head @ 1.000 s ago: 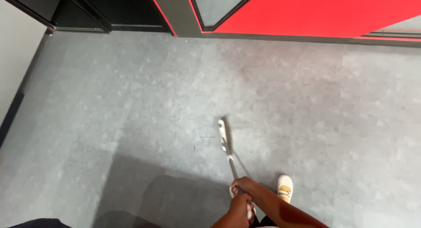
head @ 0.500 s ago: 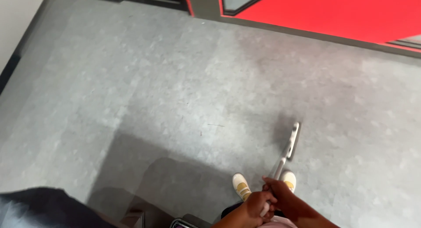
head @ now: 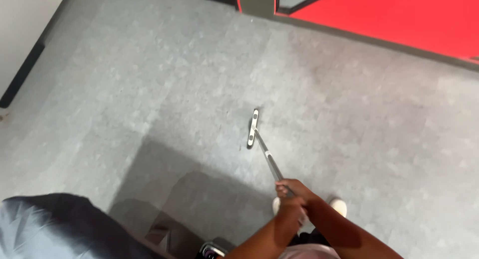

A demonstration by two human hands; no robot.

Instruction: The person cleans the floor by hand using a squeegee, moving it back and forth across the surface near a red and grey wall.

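Hands first, at the bottom of my view: both are wrapped together round the top of the putter's grip, the left hand (head: 288,205) low and toward me, the right hand (head: 295,188) stacked just beyond it, so the two read as one clamped fist on the club. I cannot make out individual fingers. Beneath them I see the toes of two pale shoes (head: 338,206) planted on the floor, one largely hidden behind the wrists. Off to the lower left lies a dark, rounded bulk of cloth (head: 55,226); what it belongs to I cannot tell.

From the fists the putter (head: 264,152) runs away from me, its shaft slanting up and left to a slim, pale head that sits at or just above the grey speckled floor (head: 149,89). No ball shows anywhere.

I judge this to be the address or a practice stroke: the head squared, the grip set. A next move would call for a steady, level sweep with quiet wrists.

Farthest off, a red panel (head: 399,14) with a dark frame lines the top edge.
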